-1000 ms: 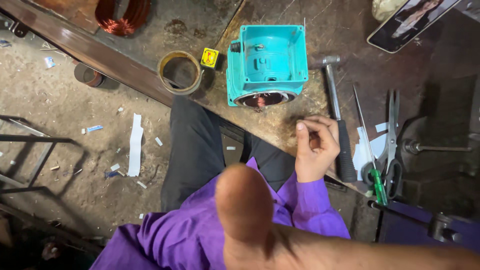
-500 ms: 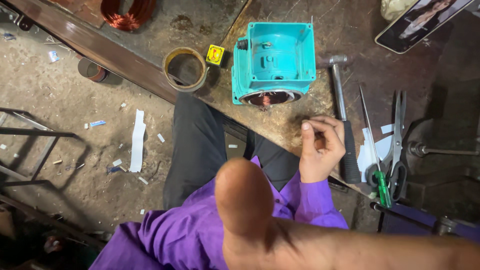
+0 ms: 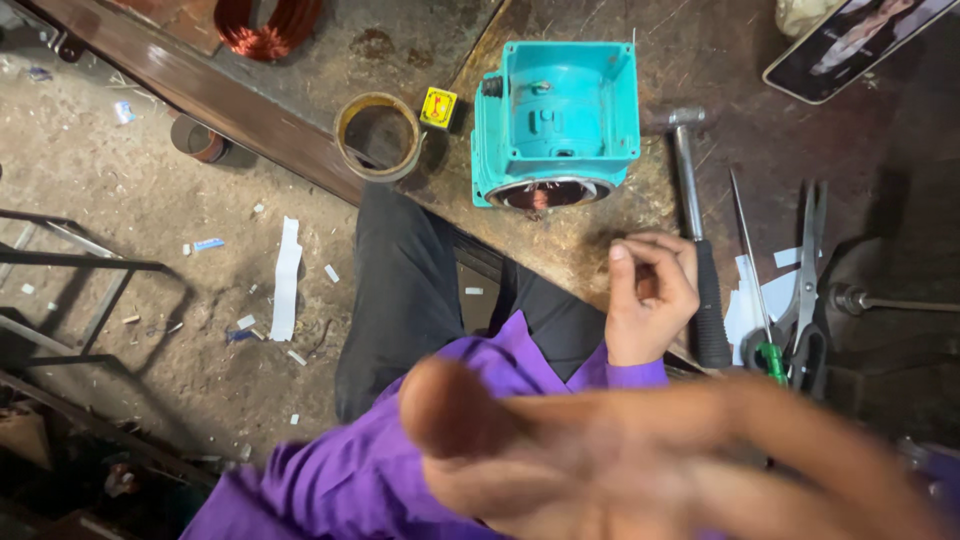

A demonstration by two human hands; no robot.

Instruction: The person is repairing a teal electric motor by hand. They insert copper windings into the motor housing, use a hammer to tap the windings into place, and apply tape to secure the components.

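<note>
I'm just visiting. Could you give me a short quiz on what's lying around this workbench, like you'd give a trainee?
1. True or false: the turquoise motor housing lies on the floor.
2. Which lies nearest the hand in the purple sleeve: A scissors, B hammer, C tape roll?
3. Fill in: the screwdriver has a ____ handle.
Key: 1 false, it sits on the bench; 2 B; 3 green.

Left hand loosely curled, fingers bent inward, purple cuff at wrist, right hand blurred, close to camera
</note>
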